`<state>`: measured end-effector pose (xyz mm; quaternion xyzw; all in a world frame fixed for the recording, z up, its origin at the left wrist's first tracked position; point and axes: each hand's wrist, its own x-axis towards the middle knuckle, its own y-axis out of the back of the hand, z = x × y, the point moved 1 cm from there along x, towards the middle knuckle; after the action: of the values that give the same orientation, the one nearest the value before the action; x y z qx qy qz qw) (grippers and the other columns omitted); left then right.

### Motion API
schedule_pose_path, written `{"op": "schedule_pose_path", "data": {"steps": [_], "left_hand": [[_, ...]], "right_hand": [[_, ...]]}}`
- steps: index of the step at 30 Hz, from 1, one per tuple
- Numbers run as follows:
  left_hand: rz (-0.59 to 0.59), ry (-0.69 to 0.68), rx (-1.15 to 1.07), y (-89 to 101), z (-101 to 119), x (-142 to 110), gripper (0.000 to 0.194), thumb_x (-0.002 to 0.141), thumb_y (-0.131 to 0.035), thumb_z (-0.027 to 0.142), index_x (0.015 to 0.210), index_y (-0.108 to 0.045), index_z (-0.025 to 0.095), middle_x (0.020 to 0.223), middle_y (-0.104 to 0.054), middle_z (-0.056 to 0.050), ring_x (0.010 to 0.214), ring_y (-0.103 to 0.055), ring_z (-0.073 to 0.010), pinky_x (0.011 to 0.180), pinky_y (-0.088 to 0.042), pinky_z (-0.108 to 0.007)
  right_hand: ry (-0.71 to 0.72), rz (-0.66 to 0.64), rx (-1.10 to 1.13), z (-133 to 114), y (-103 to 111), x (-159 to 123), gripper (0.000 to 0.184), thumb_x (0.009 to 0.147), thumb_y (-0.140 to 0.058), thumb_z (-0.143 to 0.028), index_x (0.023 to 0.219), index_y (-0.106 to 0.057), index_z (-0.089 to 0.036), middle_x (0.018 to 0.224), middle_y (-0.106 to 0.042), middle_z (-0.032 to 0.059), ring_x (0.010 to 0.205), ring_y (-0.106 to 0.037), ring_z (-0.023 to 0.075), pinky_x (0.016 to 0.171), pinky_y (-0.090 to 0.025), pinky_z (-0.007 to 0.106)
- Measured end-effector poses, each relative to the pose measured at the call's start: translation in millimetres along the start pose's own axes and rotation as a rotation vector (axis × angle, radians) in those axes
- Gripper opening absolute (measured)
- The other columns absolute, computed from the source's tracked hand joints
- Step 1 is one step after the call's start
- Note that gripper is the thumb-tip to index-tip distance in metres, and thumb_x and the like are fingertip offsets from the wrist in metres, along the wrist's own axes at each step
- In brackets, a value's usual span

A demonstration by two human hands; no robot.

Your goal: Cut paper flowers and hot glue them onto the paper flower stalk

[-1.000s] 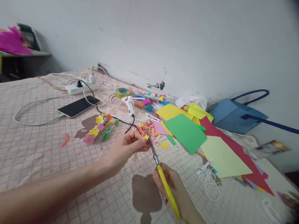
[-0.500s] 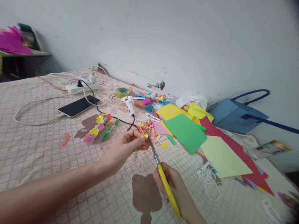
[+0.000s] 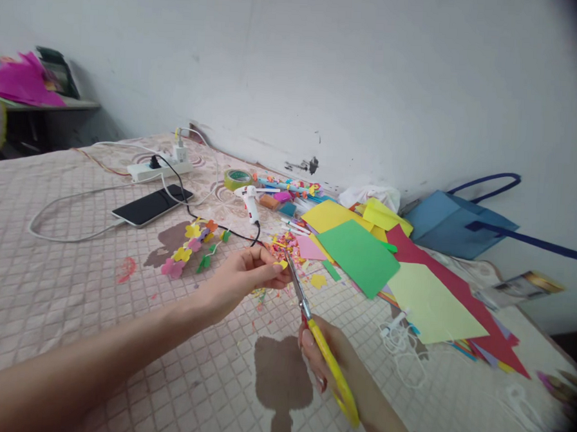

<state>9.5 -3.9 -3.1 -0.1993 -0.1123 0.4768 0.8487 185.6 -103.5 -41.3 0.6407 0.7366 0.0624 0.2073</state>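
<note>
Between the thumb and fingers of my left hand (image 3: 247, 275) is a small piece of yellow paper (image 3: 283, 265). My right hand (image 3: 327, 350) is closed around the yellow handles of a pair of scissors (image 3: 327, 353), whose metal blades point up and away, right beside the yellow piece. Whether the blades touch it, I cannot tell. Beyond the fingertips lies a heap of tiny coloured paper scraps (image 3: 289, 243). A yellow paper flower (image 3: 318, 281) rests on the cloth to the right of the blades.
Left of my hands lies a string of paper flowers (image 3: 182, 254). Farther back are a phone (image 3: 151, 205), a power strip (image 3: 160, 167), a white glue gun (image 3: 249, 204) and a tape roll (image 3: 238, 178). Coloured sheets (image 3: 358, 255) and a blue bag (image 3: 457, 225) sit at right.
My right hand and the scissors have shifted slightly right, and the handles look swung a little outward. My left hand holds the yellow piece in nearly the same place.
</note>
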Motion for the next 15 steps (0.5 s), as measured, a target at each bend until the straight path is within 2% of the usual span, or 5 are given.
{"op": "schedule_pose_path", "data": {"steps": [5, 15], "left_hand": [[-0.023, -0.003, 0.011, 1.6, 0, 2, 0.019, 0.074, -0.07, 0.025, 0.072, -0.055, 0.014, 0.076, -0.071, -0.004, 0.074, -0.067, -0.0137, 0.077, -0.052, -0.03], [-0.035, -0.007, 0.013, 2.6, -1, 3, 0.018, 0.074, -0.07, 0.026, 0.072, -0.056, 0.014, 0.075, -0.07, -0.004, 0.074, -0.066, -0.0142, 0.079, -0.051, -0.033]], "right_hand": [[0.004, 0.055, -0.147, -13, 2, -3, 0.026, 0.085, -0.048, -0.04, 0.07, -0.039, -0.021, 0.056, -0.036, -0.0068, 0.042, -0.035, 0.0065, 0.038, -0.029, 0.018], [-0.009, 0.064, -0.156, -13, 3, -4, 0.029, 0.084, -0.049, -0.043, 0.069, -0.039, -0.021, 0.055, -0.035, -0.0064, 0.043, -0.033, 0.0072, 0.04, -0.028, 0.019]]}}
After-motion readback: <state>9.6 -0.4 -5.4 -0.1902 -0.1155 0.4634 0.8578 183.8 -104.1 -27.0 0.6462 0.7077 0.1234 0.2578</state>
